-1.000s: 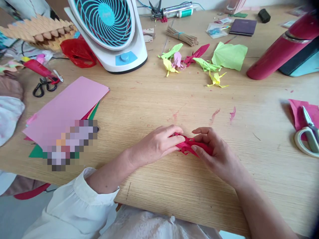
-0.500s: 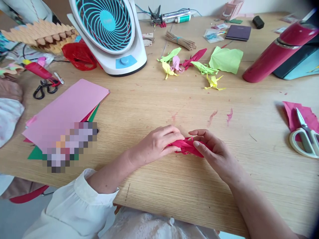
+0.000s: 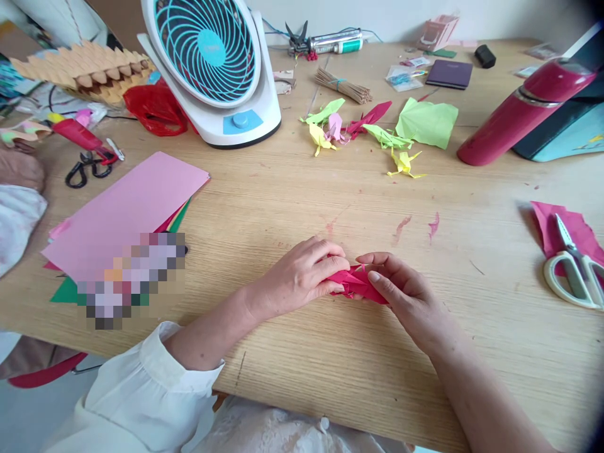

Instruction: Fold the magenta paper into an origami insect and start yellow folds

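A wide wooden table with pale, straight grain filled most of the scene, its surface marked by reddish smudges near the middle. Along its far side stood a plain whitish wall. A brown surface showed at far left. At near left, a curved red seat edge stood above a pale bluish-grey floor. Soft light brightened the tabletop toward the right.

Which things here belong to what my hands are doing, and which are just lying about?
Belongs: crimson folded paper, in left hand and right hand; probably also paper figures, paper stack, white-handled scissors.
Lying about, apparently: fan, bottle, purple notebook, bundled sticks.
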A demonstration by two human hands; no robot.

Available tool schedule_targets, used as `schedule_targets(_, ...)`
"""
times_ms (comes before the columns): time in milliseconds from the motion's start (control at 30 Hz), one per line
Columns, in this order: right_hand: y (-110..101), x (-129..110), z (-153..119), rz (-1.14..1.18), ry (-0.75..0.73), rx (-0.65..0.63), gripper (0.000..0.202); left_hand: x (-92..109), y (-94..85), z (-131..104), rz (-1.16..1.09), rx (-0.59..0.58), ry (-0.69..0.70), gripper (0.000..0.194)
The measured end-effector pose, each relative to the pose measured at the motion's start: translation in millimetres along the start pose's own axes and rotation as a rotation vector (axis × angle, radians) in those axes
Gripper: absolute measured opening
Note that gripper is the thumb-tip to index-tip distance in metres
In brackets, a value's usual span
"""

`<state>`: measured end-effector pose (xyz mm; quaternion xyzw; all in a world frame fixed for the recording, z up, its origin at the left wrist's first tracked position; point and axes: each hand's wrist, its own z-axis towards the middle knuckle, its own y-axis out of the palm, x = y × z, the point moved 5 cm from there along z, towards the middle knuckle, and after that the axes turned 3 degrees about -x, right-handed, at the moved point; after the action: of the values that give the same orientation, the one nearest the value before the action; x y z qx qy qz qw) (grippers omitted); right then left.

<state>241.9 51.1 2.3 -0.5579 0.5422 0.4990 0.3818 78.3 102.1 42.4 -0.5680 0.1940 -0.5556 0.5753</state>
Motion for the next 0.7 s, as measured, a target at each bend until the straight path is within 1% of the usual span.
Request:
schedule_targets(200,1.0,-2.5,0.6,-0.081,-0.029,0.02,0.029,0.5,0.9,-1.1,-0.049,-0.014,-0.018,0.026)
schedule_targets(267,-0.6,-1.9,0.2,-0.088,-0.054,0.046,0.027,-0.3,-0.3,-1.1,-0.078,0.014,-0.04,0.037)
schedule_targets(333,-2.0,-0.4,-0.1,-0.091,-0.065,0.069,0.026,-1.4,-2.0,-1.2,-0.123,0.057,-0.054,0.052)
schedule_targets(433,-4.3,2.9,-0.2,-0.101,-0.055,0.103,0.028,-6.2,-4.1,-2.4,-0.235,0.154,-0.083,0.071)
schedule_targets(500,-6.9,3.9,0.1,-0.099,-0.06,0.15,0.031,-14.6,-3.3,-4.7,-0.357,0.226,-0.173,0.081)
schedule_targets(567,-9.5,4.1,0.6,-0.071,-0.078,0.211,0.034,-25.2,1.6,-7.5,-0.524,0.261,-0.313,0.084)
schedule_targets(633,-10.2,4.6,1.5,-0.031,-0.099,0.256,0.036,-33.0,9.6,-9.1,-0.714,0.245,-0.436,0.077)
schedule_targets(700,-7.7,6.2,2.7,0.006,-0.113,0.273,0.038,-35.5,16.3,-8.5,-0.88,0.212,-0.488,0.063)
